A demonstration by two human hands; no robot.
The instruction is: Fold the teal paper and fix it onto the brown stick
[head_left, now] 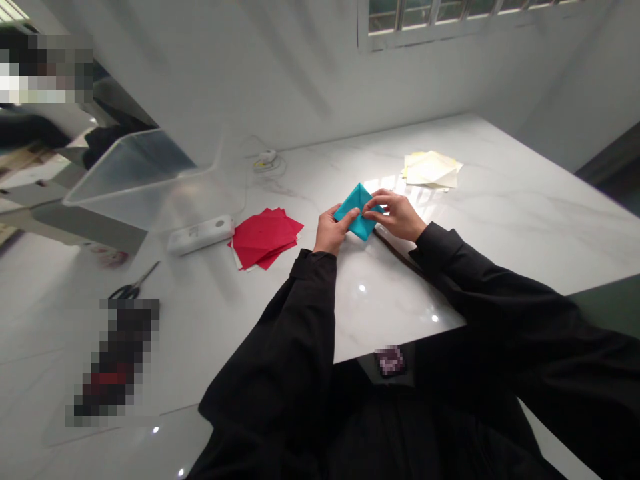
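The left hand [330,232] and right hand [393,215] pinch a folded teal paper [356,203], each grip narrow, over the marble tabletop [500,200]. Red paper sheets [265,237] lie near them on the left.

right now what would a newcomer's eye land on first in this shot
The eye goes first to the bright teal folded paper at the centre of the white marble table, held between the left hand and right hand. Just left of it lies a stack of red paper, while cream paper sits beyond it to the right. A large clear plastic tub stands further left.
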